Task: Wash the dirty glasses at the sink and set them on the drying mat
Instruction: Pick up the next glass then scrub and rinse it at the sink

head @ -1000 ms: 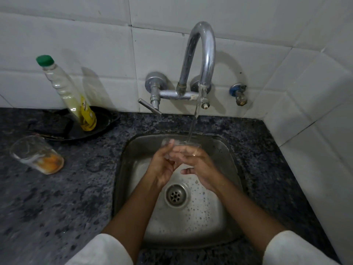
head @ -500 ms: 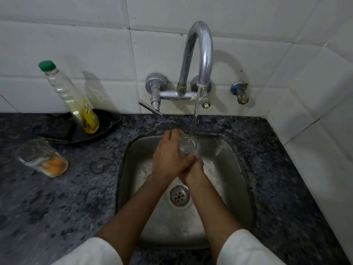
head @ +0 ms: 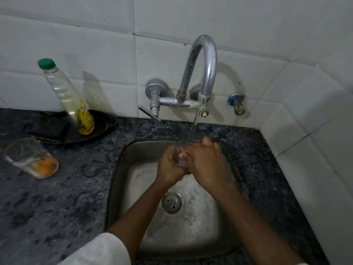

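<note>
Rinsing is the step in hand: the left hand (head: 169, 167) and right hand (head: 205, 165) both clasp a clear glass (head: 180, 156) between them under the tap stream (head: 193, 127), while next, by my reckoning, comes the orange-stained glass (head: 31, 157) far left of them.

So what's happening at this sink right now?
A person is washing a clear glass under running water from the tap. Both hands are wrapped around it over the sink: the left hand on one side, the right hand on the other. A second glass, with orange residue at the bottom, waits unwashed on the counter to the left, near a soap bottle standing in a dark pan. No drying mat is in view.
</note>
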A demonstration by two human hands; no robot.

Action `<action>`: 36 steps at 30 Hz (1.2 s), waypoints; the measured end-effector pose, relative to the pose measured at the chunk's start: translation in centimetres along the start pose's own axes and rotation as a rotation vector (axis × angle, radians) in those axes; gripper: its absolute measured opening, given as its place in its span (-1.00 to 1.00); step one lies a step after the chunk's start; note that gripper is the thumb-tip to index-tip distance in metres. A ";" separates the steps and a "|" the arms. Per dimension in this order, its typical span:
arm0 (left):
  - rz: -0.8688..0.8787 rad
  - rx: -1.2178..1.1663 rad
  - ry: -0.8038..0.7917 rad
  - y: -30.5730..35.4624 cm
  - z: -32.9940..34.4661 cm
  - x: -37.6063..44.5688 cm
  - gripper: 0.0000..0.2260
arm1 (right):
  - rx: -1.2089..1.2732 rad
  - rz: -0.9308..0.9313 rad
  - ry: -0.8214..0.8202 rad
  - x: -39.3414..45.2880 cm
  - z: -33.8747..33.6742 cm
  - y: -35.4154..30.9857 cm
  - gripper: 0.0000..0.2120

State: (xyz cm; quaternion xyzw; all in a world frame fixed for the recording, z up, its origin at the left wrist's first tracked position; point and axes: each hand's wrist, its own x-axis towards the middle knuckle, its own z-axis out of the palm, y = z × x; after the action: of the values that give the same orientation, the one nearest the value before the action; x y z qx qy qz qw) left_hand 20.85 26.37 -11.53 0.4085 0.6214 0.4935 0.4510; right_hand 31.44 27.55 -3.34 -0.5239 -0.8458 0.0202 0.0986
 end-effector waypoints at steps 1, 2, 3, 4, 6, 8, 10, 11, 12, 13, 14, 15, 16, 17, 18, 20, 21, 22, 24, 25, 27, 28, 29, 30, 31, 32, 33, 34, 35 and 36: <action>0.047 0.047 0.049 0.1 0.3 -0.1 -0.57 | 0.072 0.026 -0.012 0.0 -0.2 0.0 -0.80; 0.091 0.084 0.063 0.4 0.5 -0.2 -0.57 | 0.220 0.060 -0.013 0.0 -0.3 0.1 -0.81; 0.114 0.090 0.034 0.8 0.3 -0.3 -0.58 | 0.394 0.093 0.003 0.0 -0.4 0.2 -0.84; 0.121 0.057 -0.057 1.3 -0.1 -0.1 -0.58 | 0.549 0.110 0.022 0.1 -0.3 0.7 -0.85; 0.078 -0.063 -0.372 2.1 -1.4 0.6 -0.60 | 0.731 0.074 -0.003 0.2 -0.5 1.8 -0.86; 0.007 -0.142 -0.555 2.1 -2.2 1.6 -0.62 | 0.737 0.001 -0.056 0.4 -0.5 2.4 -0.86; -0.025 -0.030 -0.391 2.1 -1.4 1.8 -0.61 | 0.632 -0.034 -0.038 0.9 0.0 2.7 -0.82; -0.034 0.090 -0.228 2.0 -0.5 1.7 -0.61 | 0.565 -0.030 -0.018 1.1 0.3 2.6 -0.79; -0.031 0.195 -0.081 2.2 0.5 1.2 -0.62 | 0.516 -0.006 -0.009 1.3 0.6 2.5 -0.76; -0.010 0.260 0.045 2.3 1.1 0.5 -0.63 | 0.496 0.020 -0.001 1.2 0.8 2.2 -0.75; 0.032 0.308 0.111 2.4 1.5 0.2 -0.64 | 0.497 0.035 0.016 1.2 1.0 2.0 -0.76; 0.045 0.300 0.074 2.6 1.3 0.1 -0.63 | 0.512 0.036 0.047 1.1 1.1 2.1 -0.77; 0.047 0.213 -0.058 2.8 0.6 0.4 -0.61 | 0.535 0.026 0.075 1.0 1.0 2.2 -0.77; 0.031 0.095 -0.237 2.8 -0.4 1.0 -0.61 | 0.571 0.001 0.089 0.9 0.9 2.4 -0.77; -0.013 -0.049 -0.421 2.9 -1.5 1.3 -0.63 | 0.615 -0.030 0.087 0.8 0.7 2.5 -0.78; -0.087 -0.188 -0.589 2.3 -2.7 1.7 -0.72 | 0.651 -0.059 0.049 1.0 0.6 2.6 -0.82; -0.085 -0.136 -0.525 2.2 -2.4 1.7 -0.73 | 0.633 -0.047 0.030 1.2 0.7 2.6 -0.81; -0.081 -0.010 -0.371 2.4 -1.8 1.3 -0.73 | 0.598 -0.018 0.017 1.5 0.9 2.5 -0.79; -0.036 0.215 -0.027 2.9 -0.2 0.7 -0.73 | 0.549 0.058 0.018 2.1 1.0 2.0 -0.77; 0.008 0.244 0.052 3.4 0.2 0.3 -0.71 | 0.546 0.080 0.037 2.3 1.2 1.9 -0.77; -0.004 0.098 -0.121 3.3 -0.7 0.6 -0.65 | 0.597 0.077 0.085 2.4 1.1 1.8 -0.78; -0.074 -0.040 -0.303 3.2 -1.9 0.9 -0.59 | 0.662 0.061 0.090 2.3 1.0 1.8 -0.79; -0.141 -0.190 -0.446 3.0 -3.0 1.2 -0.52 | 0.735 0.044 0.074 2.3 0.8 1.9 -0.81; -0.190 -0.268 -0.525 2.4 -3.6 1.5 -0.49 | 0.779 0.031 0.036 2.2 0.6 1.9 -0.82; -0.207 -0.202 -0.500 2.0 -3.5 1.6 -0.51 | 0.770 0.025 -0.008 2.1 0.5 2.0 -0.82; -0.178 -0.002 -0.388 2.1 -2.7 1.4 -0.56 | 0.709 0.035 -0.047 2.2 0.4 1.9 -0.80; -0.119 0.249 -0.231 2.3 -1.8 1.1 -0.56 | 0.627 0.063 -0.070 2.2 0.6 1.8 -0.78; -0.054 0.486 -0.071 2.5 -0.9 0.7 -0.52 | 0.557 0.099 -0.076 2.3 0.8 1.7 -0.76; 0.003 0.622 0.058 2.7 -0.2 0.2 -0.46 | 0.527 0.125 -0.070 2.3 1.0 1.5 -0.77; 0.033 0.631 0.105 2.5 0.0 0.2 -0.43 | 0.537 0.139 -0.053 2.3 1.1 1.4 -0.78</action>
State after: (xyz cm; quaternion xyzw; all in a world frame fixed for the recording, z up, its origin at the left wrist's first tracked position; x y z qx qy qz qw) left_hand 20.99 27.02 -9.13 0.5124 0.7595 0.3039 0.2613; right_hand 31.52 30.29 -4.25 -0.5349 -0.7747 0.2640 0.2100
